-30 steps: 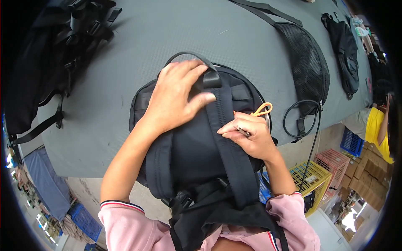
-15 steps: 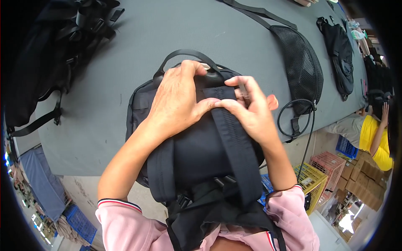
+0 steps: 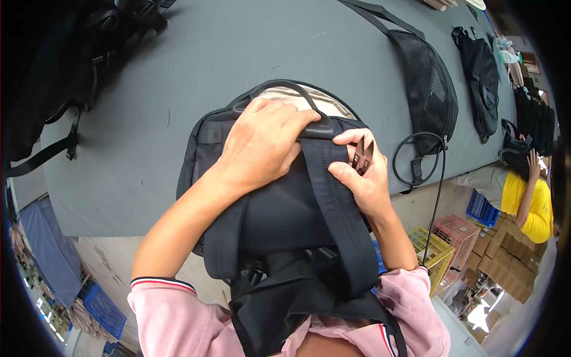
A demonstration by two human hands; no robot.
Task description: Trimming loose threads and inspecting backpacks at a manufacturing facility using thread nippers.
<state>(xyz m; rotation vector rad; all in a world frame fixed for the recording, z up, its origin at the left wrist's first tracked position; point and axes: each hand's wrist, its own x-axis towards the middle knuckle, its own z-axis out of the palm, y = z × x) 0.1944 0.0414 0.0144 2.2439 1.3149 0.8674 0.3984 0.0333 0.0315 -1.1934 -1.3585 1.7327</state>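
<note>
A black backpack leans against the edge of the grey table, its two wide shoulder straps facing me. Its top gapes, showing a cream lining behind the carry handle. My left hand is closed over the top of the back panel at the handle's base, thumb hidden. Beside the right strap's upper end, my right hand is curled around small dark thread snips, blades pointing up. Its thumb and forefinger are apart, close to the strap's stitching.
On the grey table lie black straps and bags at left, a black mesh pouch with a looped cord at right, and another black bag beyond. Crates and cartons stand below. A person in yellow works at far right.
My thumbs, which met at the strap's top, have separated. My left fingers have shifted right along the handle base. The snips show more plainly, and the cream lining is more exposed.
</note>
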